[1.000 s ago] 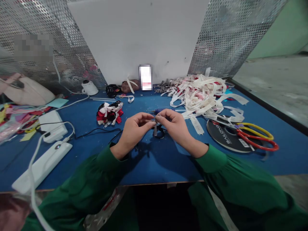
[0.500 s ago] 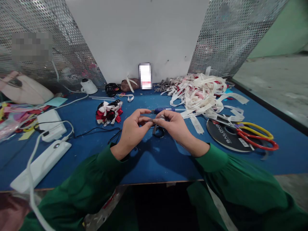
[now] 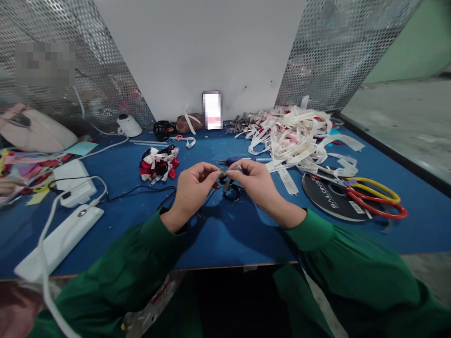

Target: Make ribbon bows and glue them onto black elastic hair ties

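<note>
Over the middle of the blue table, my left hand (image 3: 193,190) and my right hand (image 3: 259,188) meet almost fingertip to fingertip. Both are closed in a pinch, thumb against forefinger, on a small thin strip (image 3: 223,174) that looks like ribbon; most of it is hidden by the fingers. Just below the fingertips shows a black loop (image 3: 231,193), like a hair elastic, with a short grey strip beside it. I cannot tell whether it hangs from the fingers or lies on the table. Behind my hands lies a blue-handled tool (image 3: 241,161).
Cut white ribbons (image 3: 292,136) are heaped at the back right, near large scissors (image 3: 377,197) on a black disc (image 3: 327,199). Left are a red, white and black ribbon bunch (image 3: 159,164), a black cord, and a white power strip (image 3: 59,244). Another person's hand (image 3: 10,187) reaches in at the left edge.
My left forefinger has curled down and the left fingertips have shifted slightly, still beside the right ones. The other person's hand has appeared at the left edge.
</note>
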`<action>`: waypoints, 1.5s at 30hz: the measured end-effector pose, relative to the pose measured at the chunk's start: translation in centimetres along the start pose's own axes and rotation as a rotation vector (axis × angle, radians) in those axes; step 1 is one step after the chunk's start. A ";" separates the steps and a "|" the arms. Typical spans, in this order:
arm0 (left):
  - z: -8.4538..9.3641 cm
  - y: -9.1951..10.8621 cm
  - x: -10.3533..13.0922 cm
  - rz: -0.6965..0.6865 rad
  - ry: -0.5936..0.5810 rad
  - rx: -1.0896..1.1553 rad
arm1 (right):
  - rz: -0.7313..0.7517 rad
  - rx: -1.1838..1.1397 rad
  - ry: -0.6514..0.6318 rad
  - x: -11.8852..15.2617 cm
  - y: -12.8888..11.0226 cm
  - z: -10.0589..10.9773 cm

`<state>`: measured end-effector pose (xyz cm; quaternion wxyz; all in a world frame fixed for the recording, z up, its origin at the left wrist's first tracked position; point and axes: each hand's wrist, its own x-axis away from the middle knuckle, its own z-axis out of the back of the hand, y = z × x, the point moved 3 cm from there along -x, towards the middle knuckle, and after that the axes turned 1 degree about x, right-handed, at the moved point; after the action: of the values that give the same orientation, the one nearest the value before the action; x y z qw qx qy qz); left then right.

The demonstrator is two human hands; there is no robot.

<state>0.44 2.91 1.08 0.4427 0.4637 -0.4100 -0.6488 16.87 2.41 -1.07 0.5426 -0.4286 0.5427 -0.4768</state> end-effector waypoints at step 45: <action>-0.7 -0.4 -0.2 0.175 -0.140 0.148 | -0.090 -0.218 -0.127 0.1 -0.5 -0.2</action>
<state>1.05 3.09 0.60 0.4327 0.4111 -0.5254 -0.6064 16.65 2.20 -0.62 0.5043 -0.5382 0.5362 -0.4106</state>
